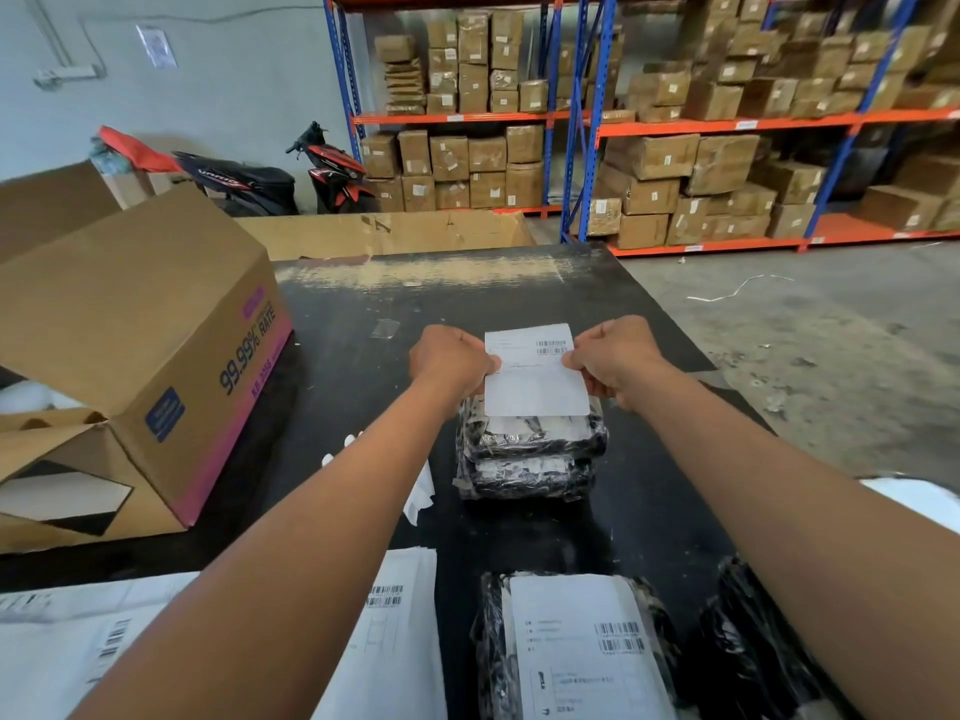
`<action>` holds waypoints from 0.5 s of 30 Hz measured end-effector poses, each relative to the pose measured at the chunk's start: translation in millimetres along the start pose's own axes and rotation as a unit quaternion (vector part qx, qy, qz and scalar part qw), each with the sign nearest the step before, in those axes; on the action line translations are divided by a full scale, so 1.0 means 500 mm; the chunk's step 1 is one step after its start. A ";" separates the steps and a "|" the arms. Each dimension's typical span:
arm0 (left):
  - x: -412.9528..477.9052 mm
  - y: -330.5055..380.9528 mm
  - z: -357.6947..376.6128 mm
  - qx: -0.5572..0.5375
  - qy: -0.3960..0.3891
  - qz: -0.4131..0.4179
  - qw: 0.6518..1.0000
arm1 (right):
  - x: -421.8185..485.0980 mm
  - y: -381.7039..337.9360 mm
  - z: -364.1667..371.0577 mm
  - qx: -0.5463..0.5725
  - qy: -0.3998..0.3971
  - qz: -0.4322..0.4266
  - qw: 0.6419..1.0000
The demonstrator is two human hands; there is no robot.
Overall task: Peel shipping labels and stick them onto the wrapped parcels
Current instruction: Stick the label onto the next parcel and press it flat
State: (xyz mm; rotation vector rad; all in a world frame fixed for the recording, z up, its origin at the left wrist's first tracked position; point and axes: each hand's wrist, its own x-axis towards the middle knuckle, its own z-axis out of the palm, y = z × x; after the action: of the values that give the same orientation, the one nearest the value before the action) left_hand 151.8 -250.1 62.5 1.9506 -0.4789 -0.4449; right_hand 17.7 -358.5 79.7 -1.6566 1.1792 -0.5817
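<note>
While we pinch the shipping label (535,379) by its two side edges, left hand (449,363) on one and right hand (613,363) on the other with fingers curled in, it hangs over the stack of wrapped parcels (530,459) in the middle of the black table (363,356). We judge the task partly done. The near parcel (491,641) already carries a stuck label (587,646). The black-wrapped parcel (748,641) at our right shows none, and more label sheets (395,615) lie by our left arm, so several rounds seem left. We cannot tell whether the backing is off the held label, nor whether its lower edge touches the top parcel. Pale patches under the stack's wrap are hard to make out. The frame's bottom edge cuts off the near parcel, our left arm covers part of the sheets, and the print is too small to read.
</note>
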 end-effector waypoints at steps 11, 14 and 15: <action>0.000 -0.002 0.005 -0.013 0.036 0.006 0.999 | 0.012 0.004 0.012 -0.030 0.045 -0.014 0.998; 0.005 -0.009 0.011 -0.015 0.037 -0.001 0.999 | 0.020 0.011 0.016 -0.030 0.045 -0.008 0.999; 0.007 -0.009 0.013 -0.015 0.035 -0.003 0.999 | 0.022 0.013 0.017 -0.030 0.045 -0.005 0.999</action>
State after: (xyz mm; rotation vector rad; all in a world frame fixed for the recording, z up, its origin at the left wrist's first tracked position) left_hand 151.9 -255.2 55.3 1.9328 -0.4185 -0.3833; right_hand 26.3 -365.1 68.9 -1.7028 1.2645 -0.6393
